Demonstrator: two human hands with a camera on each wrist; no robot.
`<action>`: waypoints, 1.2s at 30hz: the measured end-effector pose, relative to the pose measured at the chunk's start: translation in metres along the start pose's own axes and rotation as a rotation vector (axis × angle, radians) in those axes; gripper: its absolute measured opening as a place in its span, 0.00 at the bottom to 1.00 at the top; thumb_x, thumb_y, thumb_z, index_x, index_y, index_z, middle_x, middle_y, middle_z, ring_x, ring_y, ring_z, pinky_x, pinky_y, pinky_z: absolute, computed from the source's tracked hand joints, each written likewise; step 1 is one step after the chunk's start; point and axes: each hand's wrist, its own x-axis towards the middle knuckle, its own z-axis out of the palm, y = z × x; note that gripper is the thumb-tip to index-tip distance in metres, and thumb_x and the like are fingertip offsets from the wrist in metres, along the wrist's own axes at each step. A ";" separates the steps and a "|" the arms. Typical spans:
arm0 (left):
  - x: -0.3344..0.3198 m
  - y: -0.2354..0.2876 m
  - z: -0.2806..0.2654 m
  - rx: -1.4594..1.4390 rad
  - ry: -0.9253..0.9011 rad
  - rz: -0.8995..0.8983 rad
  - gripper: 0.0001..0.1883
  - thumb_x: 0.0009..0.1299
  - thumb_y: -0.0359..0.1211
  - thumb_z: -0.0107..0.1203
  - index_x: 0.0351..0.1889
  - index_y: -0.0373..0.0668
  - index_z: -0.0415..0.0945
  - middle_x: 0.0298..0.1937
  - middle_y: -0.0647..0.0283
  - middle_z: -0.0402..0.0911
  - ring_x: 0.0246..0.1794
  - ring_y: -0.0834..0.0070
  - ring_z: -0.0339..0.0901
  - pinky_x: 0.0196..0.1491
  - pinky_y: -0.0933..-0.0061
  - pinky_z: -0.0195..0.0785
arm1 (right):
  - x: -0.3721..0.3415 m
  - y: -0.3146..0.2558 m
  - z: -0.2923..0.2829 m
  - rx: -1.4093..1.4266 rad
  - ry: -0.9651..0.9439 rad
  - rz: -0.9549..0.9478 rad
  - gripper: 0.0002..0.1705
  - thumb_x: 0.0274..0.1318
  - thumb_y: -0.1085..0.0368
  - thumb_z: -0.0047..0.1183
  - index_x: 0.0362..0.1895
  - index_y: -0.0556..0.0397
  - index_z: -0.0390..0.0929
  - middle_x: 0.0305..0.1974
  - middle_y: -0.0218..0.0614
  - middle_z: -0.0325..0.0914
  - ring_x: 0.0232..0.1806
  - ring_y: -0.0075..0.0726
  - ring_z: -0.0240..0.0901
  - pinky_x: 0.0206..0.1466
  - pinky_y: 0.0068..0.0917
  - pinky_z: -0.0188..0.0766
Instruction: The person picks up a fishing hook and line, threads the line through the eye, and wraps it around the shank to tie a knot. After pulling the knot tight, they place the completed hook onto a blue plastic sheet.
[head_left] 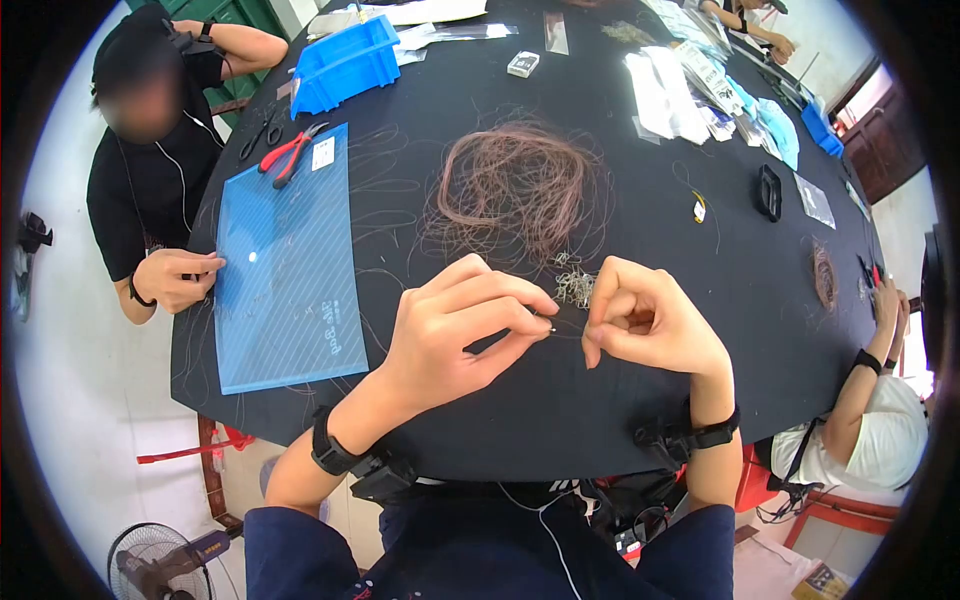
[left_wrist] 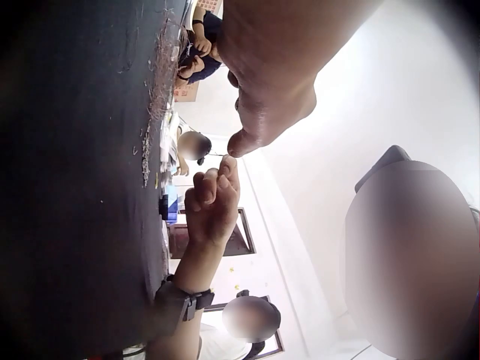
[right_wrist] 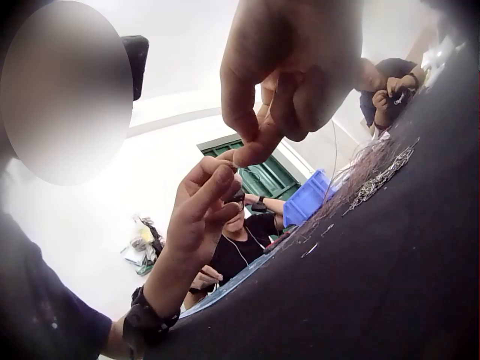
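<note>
Both hands up, fingertips near each other.

I've got the left hand (head_left: 465, 325) pinching, thumb to forefinger, its forearm (head_left: 300, 475) slanting inward. Right hand (head_left: 655, 320) faces it, fingers curled, thumb against forefinger; right forearm (head_left: 712, 475) near straight.

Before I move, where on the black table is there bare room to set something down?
The table looks bare along its near edge between your wrists, and between your right hand and the small wire coil. It's crowded ahead, with the big wire tangle and silvery pieces, and at left, where pliers lie on the blue sheet.
</note>
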 end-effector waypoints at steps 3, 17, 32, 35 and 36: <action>0.000 0.000 0.001 0.007 -0.003 0.002 0.09 0.48 0.23 0.66 0.26 0.46 0.81 0.35 0.69 0.84 0.28 0.77 0.72 0.31 0.78 0.63 | 0.000 0.000 -0.001 -0.004 -0.008 0.002 0.07 0.50 0.74 0.51 0.32 0.54 0.66 0.19 0.30 0.80 0.14 0.10 0.55 0.19 0.15 0.48; 0.002 0.002 -0.002 -0.163 -0.042 0.011 0.08 0.51 0.23 0.67 0.27 0.46 0.81 0.34 0.70 0.84 0.27 0.81 0.70 0.30 0.80 0.55 | 0.012 0.019 0.022 -0.051 0.209 -0.078 0.04 0.57 0.72 0.53 0.36 0.56 0.73 0.22 0.29 0.80 0.24 0.12 0.70 0.25 0.13 0.61; 0.002 -0.003 -0.007 0.128 0.172 -0.081 0.09 0.52 0.22 0.66 0.27 0.46 0.81 0.34 0.72 0.83 0.27 0.85 0.66 0.20 0.83 0.49 | 0.004 0.009 0.045 -0.052 0.255 -0.244 0.04 0.54 0.74 0.57 0.35 0.55 0.76 0.17 0.25 0.76 0.16 0.07 0.60 0.18 0.12 0.49; 0.002 -0.003 -0.007 0.125 0.168 -0.080 0.09 0.51 0.22 0.66 0.26 0.46 0.81 0.34 0.72 0.83 0.27 0.84 0.67 0.21 0.83 0.49 | 0.005 0.008 0.043 -0.037 0.334 -0.272 0.04 0.53 0.74 0.58 0.34 0.54 0.77 0.16 0.22 0.74 0.14 0.07 0.56 0.17 0.13 0.45; 0.002 -0.002 -0.007 0.123 0.163 -0.087 0.09 0.51 0.22 0.66 0.26 0.46 0.81 0.34 0.72 0.83 0.27 0.84 0.67 0.21 0.83 0.49 | 0.004 0.008 0.041 -0.006 0.350 -0.268 0.04 0.53 0.74 0.58 0.33 0.54 0.77 0.15 0.21 0.73 0.14 0.07 0.55 0.17 0.13 0.45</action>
